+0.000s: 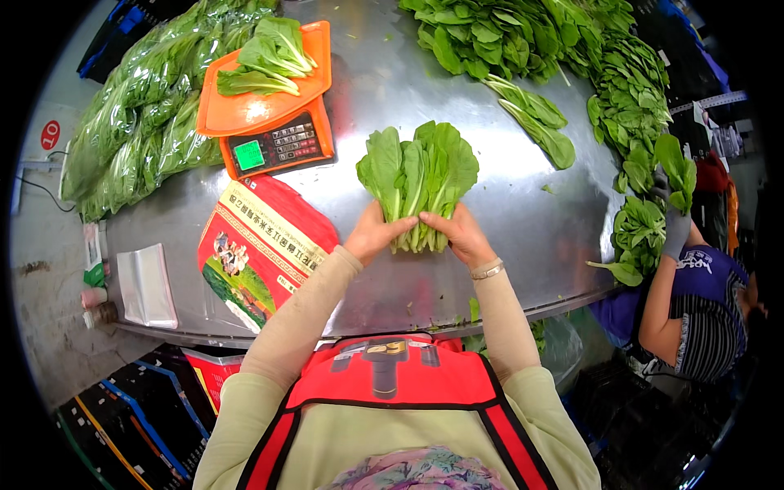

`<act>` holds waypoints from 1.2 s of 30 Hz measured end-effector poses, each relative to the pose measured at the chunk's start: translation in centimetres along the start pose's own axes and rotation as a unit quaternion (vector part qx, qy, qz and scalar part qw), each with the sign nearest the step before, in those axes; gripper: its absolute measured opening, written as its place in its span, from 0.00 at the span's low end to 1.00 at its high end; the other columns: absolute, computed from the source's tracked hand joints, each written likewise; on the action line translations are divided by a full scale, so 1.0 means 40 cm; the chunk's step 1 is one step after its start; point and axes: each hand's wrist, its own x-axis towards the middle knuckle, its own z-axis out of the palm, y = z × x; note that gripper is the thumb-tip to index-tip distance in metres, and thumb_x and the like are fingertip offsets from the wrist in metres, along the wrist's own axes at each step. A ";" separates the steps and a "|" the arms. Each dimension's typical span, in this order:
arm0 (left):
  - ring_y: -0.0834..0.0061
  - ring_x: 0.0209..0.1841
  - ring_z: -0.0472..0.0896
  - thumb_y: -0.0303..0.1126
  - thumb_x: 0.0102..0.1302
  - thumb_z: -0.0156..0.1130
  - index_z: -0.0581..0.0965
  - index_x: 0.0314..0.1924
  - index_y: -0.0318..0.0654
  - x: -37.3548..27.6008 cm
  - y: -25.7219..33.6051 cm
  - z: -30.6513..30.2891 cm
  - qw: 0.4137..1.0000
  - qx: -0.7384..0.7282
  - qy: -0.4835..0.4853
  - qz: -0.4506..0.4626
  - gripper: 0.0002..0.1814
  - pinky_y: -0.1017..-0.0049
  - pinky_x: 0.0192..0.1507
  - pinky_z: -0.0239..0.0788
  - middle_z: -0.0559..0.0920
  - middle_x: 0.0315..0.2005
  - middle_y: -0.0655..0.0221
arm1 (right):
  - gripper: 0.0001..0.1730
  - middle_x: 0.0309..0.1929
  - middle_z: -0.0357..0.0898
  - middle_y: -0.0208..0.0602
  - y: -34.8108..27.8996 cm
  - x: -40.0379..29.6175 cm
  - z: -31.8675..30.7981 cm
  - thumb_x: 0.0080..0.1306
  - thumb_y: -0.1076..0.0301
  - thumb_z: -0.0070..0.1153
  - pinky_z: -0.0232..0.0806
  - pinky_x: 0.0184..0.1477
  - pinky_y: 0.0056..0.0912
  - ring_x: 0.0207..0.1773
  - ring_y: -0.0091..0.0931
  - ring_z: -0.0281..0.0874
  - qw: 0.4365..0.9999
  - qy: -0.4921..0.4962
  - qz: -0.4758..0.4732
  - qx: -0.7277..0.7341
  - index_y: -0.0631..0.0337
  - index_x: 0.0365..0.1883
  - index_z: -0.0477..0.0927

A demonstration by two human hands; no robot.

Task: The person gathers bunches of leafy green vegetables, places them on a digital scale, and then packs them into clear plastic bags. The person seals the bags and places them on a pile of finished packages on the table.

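Observation:
Both my hands grip one bunch of leafy greens (422,165) by its pale stems above the metal table (392,294). My left hand (378,231) closes on the left side of the stems, and my right hand (462,233) on the right, with the thumb tips nearly meeting in front. The leaves fan out away from me. Up and to the left stands an orange digital scale (275,144) with a lit green display. On its orange pan (220,113) lie some loose leafy greens (269,58).
Filled clear bags of greens (147,116) are stacked at the left. A red printed sack (269,245) and clear plastic bags (147,285) lie nearer. Loose greens (508,37) are heaped at the far right; two stalks (536,119) lie apart. A gloved co-worker (692,294) handles greens at the right.

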 end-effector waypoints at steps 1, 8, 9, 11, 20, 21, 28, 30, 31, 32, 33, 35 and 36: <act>0.73 0.51 0.76 0.30 0.61 0.66 0.67 0.58 0.29 -0.008 -0.004 -0.002 0.999 0.017 0.013 0.032 0.28 0.71 0.53 0.69 0.78 0.50 0.62 | 0.25 0.51 0.77 0.38 -0.005 -0.005 0.013 0.62 0.69 0.63 0.68 0.54 0.29 0.51 0.25 0.75 1.000 0.006 -0.015 0.005 0.69 0.54 0.71; 0.74 0.51 0.76 0.25 0.56 0.69 0.67 0.58 0.32 -0.031 -0.040 -0.040 0.954 0.161 0.049 0.246 0.30 0.72 0.53 0.70 0.78 0.49 0.64 | 0.34 0.56 0.73 0.37 -0.007 -0.015 0.044 0.58 0.71 0.65 0.65 0.58 0.32 0.56 0.26 0.71 0.993 -0.029 -0.069 -0.092 0.66 0.61 0.65; 0.74 0.51 0.76 0.26 0.56 0.69 0.67 0.58 0.32 -0.029 -0.051 -0.048 0.938 0.199 0.054 0.279 0.30 0.72 0.54 0.70 0.78 0.49 0.64 | 0.33 0.55 0.73 0.37 0.013 -0.013 0.040 0.58 0.73 0.65 0.66 0.57 0.32 0.56 0.26 0.71 0.998 -0.024 -0.057 -0.023 0.66 0.60 0.66; 0.74 0.51 0.76 0.26 0.56 0.70 0.67 0.58 0.33 -0.018 -0.065 -0.061 0.927 0.220 0.053 0.299 0.31 0.72 0.54 0.70 0.77 0.49 0.65 | 0.31 0.57 0.72 0.38 0.053 -0.012 0.023 0.60 0.72 0.62 0.66 0.58 0.34 0.56 0.28 0.71 0.998 -0.035 -0.051 0.020 0.65 0.61 0.66; 0.73 0.52 0.75 0.26 0.55 0.71 0.66 0.58 0.33 -0.008 -0.117 -0.065 0.946 0.178 0.035 0.270 0.32 0.71 0.54 0.70 0.77 0.50 0.65 | 0.25 0.55 0.74 0.36 0.200 0.016 -0.059 0.65 0.67 0.57 0.67 0.56 0.36 0.56 0.30 0.71 0.973 -0.038 -0.121 -0.193 0.62 0.60 0.68; 0.73 0.52 0.75 0.26 0.55 0.71 0.66 0.58 0.34 -0.021 -0.120 -0.061 0.950 0.170 0.032 0.260 0.32 0.71 0.54 0.70 0.77 0.50 0.65 | 0.24 0.55 0.75 0.38 0.206 0.016 -0.057 0.65 0.65 0.57 0.64 0.59 0.40 0.57 0.34 0.71 0.973 -0.019 -0.086 -0.214 0.61 0.58 0.70; 0.73 0.53 0.75 0.26 0.54 0.72 0.66 0.59 0.34 -0.018 -0.134 -0.045 0.965 0.117 0.007 0.233 0.34 0.71 0.54 0.70 0.76 0.51 0.65 | 0.22 0.54 0.76 0.40 0.168 0.016 -0.036 0.63 0.61 0.58 0.58 0.61 0.45 0.57 0.41 0.70 0.897 -0.027 -0.190 -0.398 0.57 0.55 0.75; 0.73 0.54 0.75 0.27 0.54 0.72 0.66 0.59 0.34 -0.013 -0.142 -0.043 0.969 0.097 -0.003 0.226 0.34 0.71 0.54 0.70 0.76 0.51 0.65 | 0.22 0.53 0.77 0.40 0.145 0.010 -0.031 0.63 0.61 0.59 0.59 0.61 0.44 0.56 0.40 0.71 0.901 -0.034 -0.161 -0.402 0.58 0.54 0.75; 0.73 0.54 0.75 0.27 0.54 0.72 0.65 0.59 0.35 -0.012 -0.146 -0.044 0.971 0.086 -0.007 0.221 0.34 0.71 0.55 0.70 0.76 0.51 0.65 | 0.22 0.53 0.78 0.39 0.131 0.008 -0.026 0.63 0.61 0.60 0.59 0.60 0.43 0.56 0.39 0.71 0.905 -0.042 -0.140 -0.400 0.58 0.53 0.76; 0.73 0.54 0.75 0.27 0.54 0.72 0.65 0.59 0.35 -0.014 -0.153 -0.046 0.974 0.072 -0.014 0.214 0.34 0.71 0.55 0.70 0.76 0.51 0.65 | 0.21 0.52 0.78 0.39 0.114 0.007 -0.018 0.62 0.62 0.61 0.61 0.59 0.42 0.55 0.37 0.73 0.915 -0.057 -0.107 -0.386 0.59 0.53 0.76; 0.73 0.54 0.75 0.27 0.54 0.72 0.65 0.59 0.35 -0.008 -0.156 -0.048 0.976 0.057 -0.025 0.208 0.34 0.71 0.55 0.70 0.76 0.51 0.65 | 0.21 0.51 0.79 0.38 0.093 0.009 -0.011 0.62 0.63 0.62 0.63 0.57 0.41 0.53 0.35 0.74 0.922 -0.069 -0.078 -0.373 0.60 0.52 0.76; 0.72 0.54 0.74 0.27 0.53 0.73 0.65 0.59 0.35 0.000 -0.162 -0.061 0.981 0.005 -0.069 0.181 0.35 0.71 0.55 0.70 0.76 0.51 0.65 | 0.21 0.47 0.80 0.36 0.065 0.000 0.021 0.58 0.70 0.66 0.68 0.52 0.34 0.48 0.29 0.76 0.969 -0.033 -0.048 -0.239 0.64 0.49 0.76; 0.72 0.54 0.74 0.27 0.53 0.73 0.65 0.59 0.35 0.008 -0.157 -0.071 0.981 -0.043 -0.111 0.155 0.35 0.70 0.55 0.70 0.76 0.51 0.65 | 0.21 0.45 0.81 0.35 0.057 -0.003 0.034 0.57 0.73 0.67 0.70 0.50 0.31 0.46 0.26 0.77 0.985 -0.015 -0.033 -0.169 0.65 0.48 0.77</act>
